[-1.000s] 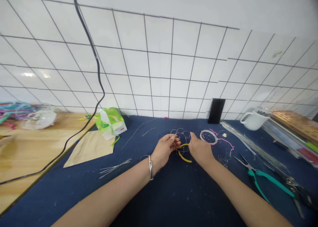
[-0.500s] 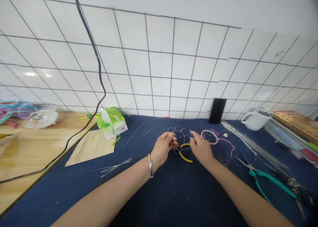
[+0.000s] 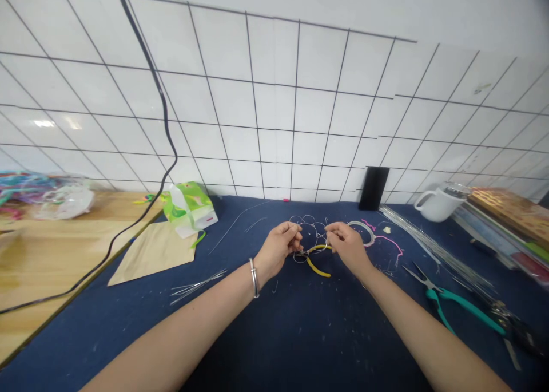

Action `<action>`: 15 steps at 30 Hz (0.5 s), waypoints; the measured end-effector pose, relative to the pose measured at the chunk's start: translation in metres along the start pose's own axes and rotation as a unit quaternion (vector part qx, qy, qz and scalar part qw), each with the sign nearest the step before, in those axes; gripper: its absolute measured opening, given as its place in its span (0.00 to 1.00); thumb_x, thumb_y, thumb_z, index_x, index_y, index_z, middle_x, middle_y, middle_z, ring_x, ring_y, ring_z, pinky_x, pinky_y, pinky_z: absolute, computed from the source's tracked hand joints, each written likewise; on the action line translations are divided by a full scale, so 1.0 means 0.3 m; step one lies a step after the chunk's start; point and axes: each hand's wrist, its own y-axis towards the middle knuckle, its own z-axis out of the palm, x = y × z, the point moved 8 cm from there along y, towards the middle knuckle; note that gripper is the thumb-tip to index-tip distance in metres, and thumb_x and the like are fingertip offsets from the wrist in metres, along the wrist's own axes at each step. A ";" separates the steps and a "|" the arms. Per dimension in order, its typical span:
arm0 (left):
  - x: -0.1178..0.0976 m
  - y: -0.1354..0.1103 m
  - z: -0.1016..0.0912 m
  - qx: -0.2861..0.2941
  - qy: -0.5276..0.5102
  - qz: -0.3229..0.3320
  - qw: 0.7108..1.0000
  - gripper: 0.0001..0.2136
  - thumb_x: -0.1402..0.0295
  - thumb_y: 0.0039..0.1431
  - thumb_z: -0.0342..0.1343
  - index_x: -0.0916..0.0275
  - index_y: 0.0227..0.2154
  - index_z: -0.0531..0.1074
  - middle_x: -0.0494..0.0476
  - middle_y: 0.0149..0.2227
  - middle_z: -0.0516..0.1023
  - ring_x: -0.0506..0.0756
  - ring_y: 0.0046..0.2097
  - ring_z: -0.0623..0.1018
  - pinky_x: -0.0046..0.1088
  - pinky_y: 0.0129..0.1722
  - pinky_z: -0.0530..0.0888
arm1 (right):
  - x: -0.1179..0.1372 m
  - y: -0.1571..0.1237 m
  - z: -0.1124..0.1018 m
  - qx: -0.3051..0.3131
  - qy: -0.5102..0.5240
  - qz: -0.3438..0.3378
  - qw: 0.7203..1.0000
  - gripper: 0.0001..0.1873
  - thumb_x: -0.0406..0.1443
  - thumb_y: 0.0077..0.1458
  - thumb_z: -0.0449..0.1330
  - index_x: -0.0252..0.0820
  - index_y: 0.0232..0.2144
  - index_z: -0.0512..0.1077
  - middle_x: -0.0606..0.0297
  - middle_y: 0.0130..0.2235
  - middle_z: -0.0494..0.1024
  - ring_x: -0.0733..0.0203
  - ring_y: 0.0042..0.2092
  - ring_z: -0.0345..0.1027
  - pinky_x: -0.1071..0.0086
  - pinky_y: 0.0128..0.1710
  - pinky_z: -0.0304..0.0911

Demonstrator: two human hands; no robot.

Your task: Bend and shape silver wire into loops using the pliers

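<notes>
Between my hands is a thin wire frame [image 3: 308, 224] bent into several round loops, like flower petals. My left hand [image 3: 281, 246] pinches its left side, and a silver bangle [image 3: 254, 278] circles that wrist. My right hand [image 3: 346, 244] has its thumb and fingers closed at the frame's right side, where a short wire end sticks up by the fingertips. Under the frame lie yellow-handled pliers [image 3: 318, 268], their head partly hidden by the loops and my left hand. Just beyond my right hand sits a pale ring [image 3: 361, 226], partly covered by it.
Teal-handled pliers [image 3: 465, 309] lie at the right, near a bundle of long wires [image 3: 429, 246]. A white mug [image 3: 437, 204] and a black block [image 3: 374, 189] stand at the back. Short cut wires [image 3: 197, 286], a beige cloth [image 3: 156, 252] and a green tissue pack [image 3: 191, 203] lie left.
My right hand has closed in on the frame's right side, its fingers now pinching there instead of pointing. The view has shifted slightly. My left hand keeps its hold.
</notes>
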 end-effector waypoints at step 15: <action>-0.017 0.001 0.037 0.093 0.135 -0.020 0.986 0.06 0.66 0.54 0.53 0.64 0.30 0.69 0.53 0.24 0.72 0.47 0.21 0.70 0.22 0.23 0.69 | -0.012 0.011 0.021 0.142 0.132 0.069 0.979 0.14 0.43 0.47 0.58 0.37 0.31 0.71 0.68 0.23 0.70 0.70 0.22 0.61 0.77 0.20 0.54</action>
